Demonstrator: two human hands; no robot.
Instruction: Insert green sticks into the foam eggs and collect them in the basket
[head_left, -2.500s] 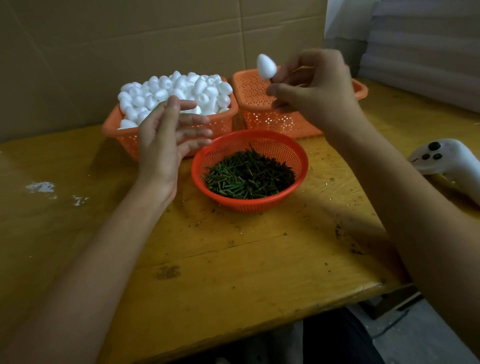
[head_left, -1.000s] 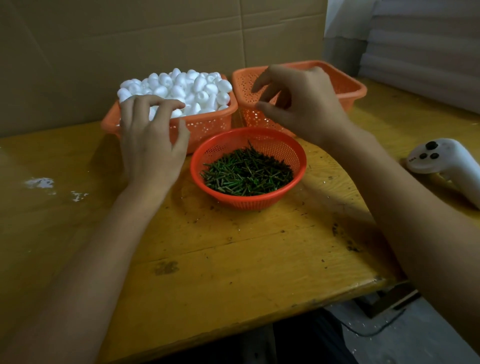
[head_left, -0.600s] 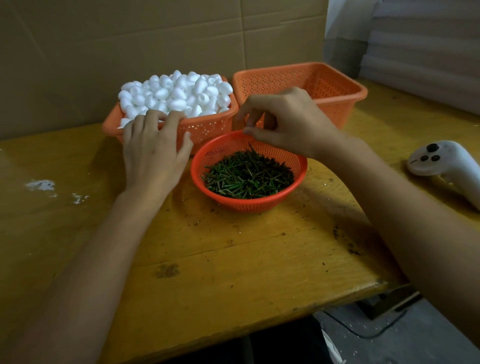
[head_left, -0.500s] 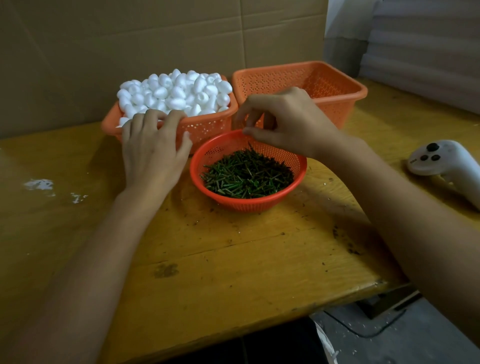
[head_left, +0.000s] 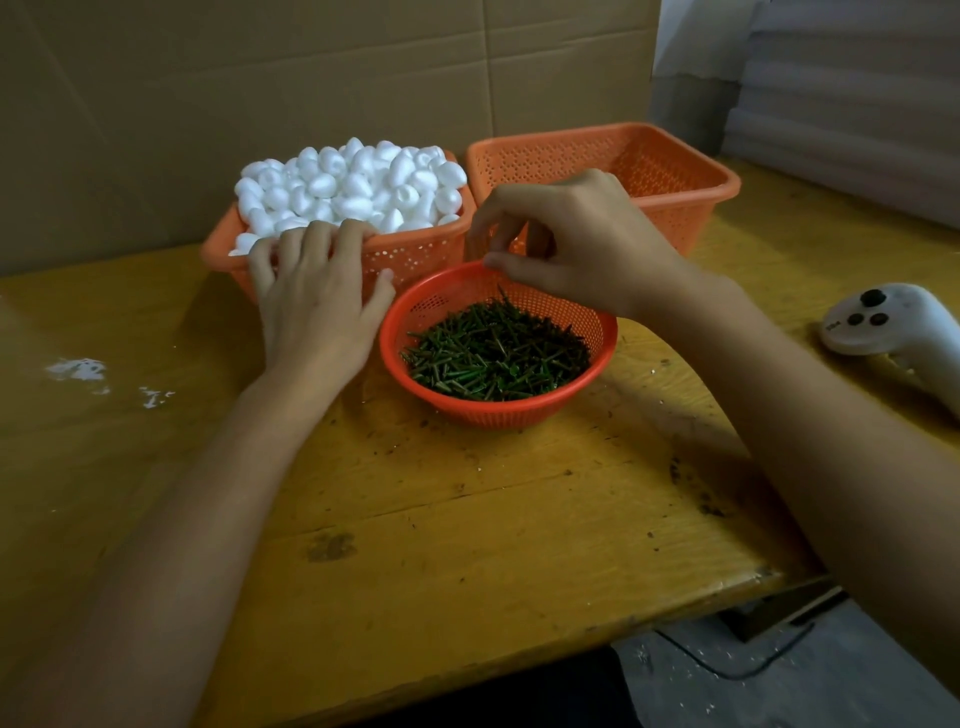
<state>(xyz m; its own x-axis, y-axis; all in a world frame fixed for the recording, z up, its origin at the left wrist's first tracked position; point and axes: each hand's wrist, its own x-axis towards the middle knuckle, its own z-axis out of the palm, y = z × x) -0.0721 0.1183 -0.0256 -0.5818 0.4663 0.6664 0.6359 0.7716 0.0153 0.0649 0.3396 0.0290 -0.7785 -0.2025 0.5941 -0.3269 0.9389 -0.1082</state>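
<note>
Right fingertips (head_left: 496, 260) are curled close together just above the far rim of the round mesh bowl (head_left: 498, 410); a held stick cannot be confirmed. The right hand (head_left: 582, 244) has been brought down from the far right basket (head_left: 675, 202), and the egg it carried earlier is gone, so a new cycle is judged begun. The left hand (head_left: 317, 301) has been moved onto the smooth white foam eggs (head_left: 358, 187), fingers bent, grip hidden. Thin green sticks (head_left: 493, 353) are heaped in the bowl on a worn wooden table (head_left: 467, 519).

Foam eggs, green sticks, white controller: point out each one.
Foam eggs (head_left: 353, 187), head view, top of the pile.
Green sticks (head_left: 493, 353), head view, middle of the heap.
White controller (head_left: 906, 335), head view, body below the buttons.
</note>
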